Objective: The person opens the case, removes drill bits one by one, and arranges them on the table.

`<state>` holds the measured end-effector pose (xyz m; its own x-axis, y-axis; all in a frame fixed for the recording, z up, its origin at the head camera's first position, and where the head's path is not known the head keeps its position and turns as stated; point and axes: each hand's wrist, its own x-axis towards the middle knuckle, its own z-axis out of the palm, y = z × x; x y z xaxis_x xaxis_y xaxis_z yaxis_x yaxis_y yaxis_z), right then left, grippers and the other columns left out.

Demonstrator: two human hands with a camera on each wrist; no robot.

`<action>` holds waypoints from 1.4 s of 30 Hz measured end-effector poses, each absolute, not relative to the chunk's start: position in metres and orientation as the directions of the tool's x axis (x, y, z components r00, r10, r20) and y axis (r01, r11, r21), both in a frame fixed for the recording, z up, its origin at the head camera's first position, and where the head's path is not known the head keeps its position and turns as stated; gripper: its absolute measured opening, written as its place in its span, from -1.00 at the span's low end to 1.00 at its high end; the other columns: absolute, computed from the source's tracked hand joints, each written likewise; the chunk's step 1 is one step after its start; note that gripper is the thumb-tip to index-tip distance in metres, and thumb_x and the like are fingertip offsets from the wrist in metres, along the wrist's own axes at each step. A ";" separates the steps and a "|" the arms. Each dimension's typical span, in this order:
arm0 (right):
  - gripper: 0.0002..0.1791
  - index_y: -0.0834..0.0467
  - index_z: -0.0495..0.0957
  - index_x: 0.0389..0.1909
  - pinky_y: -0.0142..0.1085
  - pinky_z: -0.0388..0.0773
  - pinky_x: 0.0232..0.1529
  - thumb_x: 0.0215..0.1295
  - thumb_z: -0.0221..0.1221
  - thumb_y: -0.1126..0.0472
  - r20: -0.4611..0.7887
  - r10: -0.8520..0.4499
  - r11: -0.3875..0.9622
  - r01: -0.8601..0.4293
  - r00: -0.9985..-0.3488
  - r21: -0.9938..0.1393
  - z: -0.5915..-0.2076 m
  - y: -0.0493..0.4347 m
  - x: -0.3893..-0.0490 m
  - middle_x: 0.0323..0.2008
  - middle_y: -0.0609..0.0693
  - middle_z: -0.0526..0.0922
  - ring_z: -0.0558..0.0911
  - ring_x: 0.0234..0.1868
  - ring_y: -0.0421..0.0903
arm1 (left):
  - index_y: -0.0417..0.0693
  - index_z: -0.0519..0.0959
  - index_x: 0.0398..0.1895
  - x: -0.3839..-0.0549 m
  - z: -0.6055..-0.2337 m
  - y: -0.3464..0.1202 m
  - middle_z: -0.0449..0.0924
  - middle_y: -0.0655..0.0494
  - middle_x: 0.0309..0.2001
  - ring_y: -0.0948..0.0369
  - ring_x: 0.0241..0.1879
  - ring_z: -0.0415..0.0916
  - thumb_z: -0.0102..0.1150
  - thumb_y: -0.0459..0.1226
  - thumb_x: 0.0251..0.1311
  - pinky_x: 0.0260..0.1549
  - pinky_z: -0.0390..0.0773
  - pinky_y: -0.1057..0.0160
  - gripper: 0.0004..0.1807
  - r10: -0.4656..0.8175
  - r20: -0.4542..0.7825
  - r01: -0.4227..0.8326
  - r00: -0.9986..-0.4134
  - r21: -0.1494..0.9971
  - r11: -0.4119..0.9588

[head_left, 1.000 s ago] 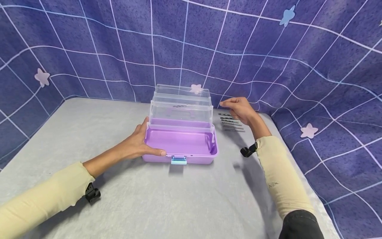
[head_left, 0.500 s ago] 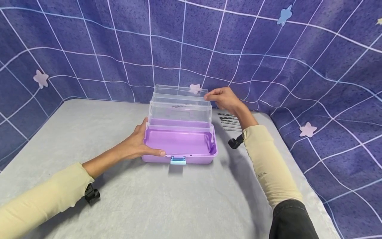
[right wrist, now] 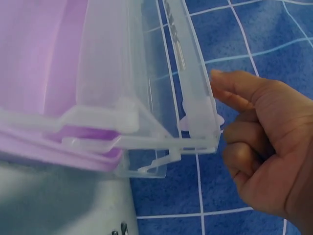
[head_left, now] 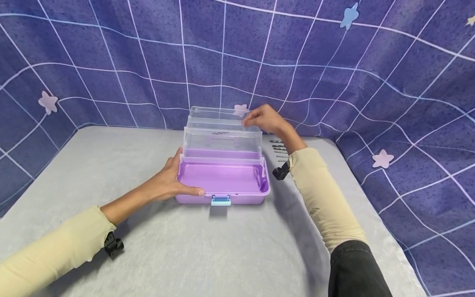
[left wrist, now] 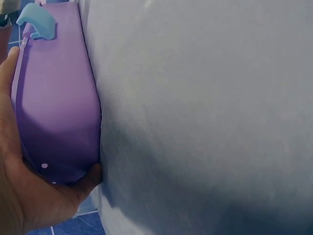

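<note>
A purple toolbox (head_left: 241,199) stands with its clear stepped trays (head_left: 222,143) raised at the back. My left hand (head_left: 167,181) grips the box's left end, thumb along the front rim; in the left wrist view its fingers reach round the purple wall (left wrist: 61,98). Over the right end of the top tray is my right hand (head_left: 265,119), fingers curled and thumb and index close together. The right wrist view puts its fingertips (right wrist: 217,76) right at the tray's outer wall; I cannot tell whether they pinch something. Thin drill bits (right wrist: 173,27) lie inside that tray.
Several drill bits (head_left: 278,146) lie in a row on the grey tabletop (head_left: 222,251), right of the box and partly behind the right forearm. A light blue latch (head_left: 220,201) sits on the box front. A blue gridded curtain (head_left: 148,53) hangs behind and beside the table.
My right hand has moved left from above the drill bits on the table to the top tray's right end. The left hand keeps its hold on the toolbox.
</note>
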<state>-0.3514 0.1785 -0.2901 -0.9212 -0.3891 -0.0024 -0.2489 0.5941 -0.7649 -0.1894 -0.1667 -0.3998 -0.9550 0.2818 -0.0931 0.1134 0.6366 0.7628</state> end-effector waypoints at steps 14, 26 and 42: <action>-0.76 0.21 0.89 0.05 0.00 0.58 0.48 0.54 0.44 0.16 0.032 -0.499 0.712 -0.431 -0.866 -0.554 -0.289 0.160 -0.365 0.20 0.17 0.86 0.73 0.30 0.09 | 0.16 -0.62 0.87 -0.190 -0.399 -0.167 -0.06 -0.42 0.76 -0.38 0.62 0.29 0.80 0.32 -0.10 0.62 0.26 -0.54 0.89 0.279 -0.097 0.110 -0.955 0.759 0.641; -0.73 0.07 0.90 0.11 -0.05 0.50 0.64 0.56 0.45 0.05 -0.013 -0.503 0.794 -0.456 -0.864 -0.402 -0.287 0.146 -0.363 0.34 0.08 0.81 0.65 0.52 0.07 | 0.16 -0.59 0.88 -0.189 -0.400 -0.170 -0.08 -0.41 0.76 -0.34 0.64 0.26 0.80 0.30 -0.08 0.61 0.26 -0.55 0.86 0.287 -0.080 0.124 -0.955 0.769 0.627; -0.78 0.28 0.88 -0.03 -0.04 0.62 0.44 0.54 0.41 0.19 -0.008 -0.525 0.776 -0.474 -0.851 -0.417 -0.289 0.158 -0.362 0.19 0.19 0.86 0.74 0.22 0.12 | 0.12 -0.62 0.86 -0.192 -0.401 -0.168 -0.09 -0.45 0.76 -0.40 0.67 0.21 0.82 0.30 -0.12 0.64 0.20 -0.54 0.91 0.275 -0.102 0.102 -0.956 0.763 0.639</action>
